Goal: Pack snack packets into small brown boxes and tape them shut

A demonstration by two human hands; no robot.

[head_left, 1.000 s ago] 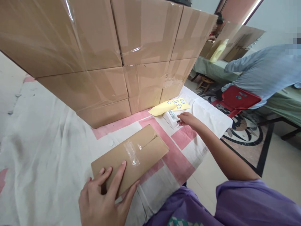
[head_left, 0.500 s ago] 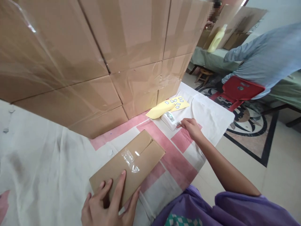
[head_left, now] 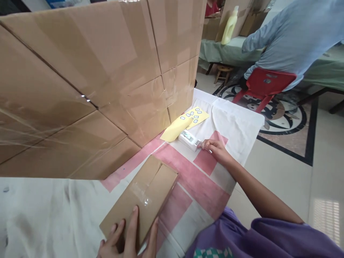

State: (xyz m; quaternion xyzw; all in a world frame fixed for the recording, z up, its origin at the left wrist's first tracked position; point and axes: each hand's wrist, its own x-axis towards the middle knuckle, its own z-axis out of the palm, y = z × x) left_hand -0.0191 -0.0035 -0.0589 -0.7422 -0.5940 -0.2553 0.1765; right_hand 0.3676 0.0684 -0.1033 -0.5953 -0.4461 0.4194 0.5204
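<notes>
Under my left hand (head_left: 129,238) lies a closed brown cardboard box (head_left: 156,184), with a strip of clear tape across its top seam. The fingers of this hand rest bent on the top and the thumb presses along the near side edge. To the right, my right hand (head_left: 215,148) pinches at the near end of a small white box-like object (head_left: 187,138) with a printed picture on top. A small shiny bit shows at those fingertips, too small to make out. Behind the white object, a yellow sheet (head_left: 177,128) bears several small white outlined labels and curls at its left end.
A wall of stacked taped cartons (head_left: 120,53) stands along the back left of the cloth-covered table (head_left: 228,111). Beyond the table's right edge, a person in a light blue shirt (head_left: 298,46) sits on a red chair (head_left: 268,82). A yellow bottle (head_left: 229,27) stands on the far table.
The view has shifted, so the cartons and far table sit differently in the picture. Both hands stay at the same things; a shiny bit now shows below my right fingertips.
</notes>
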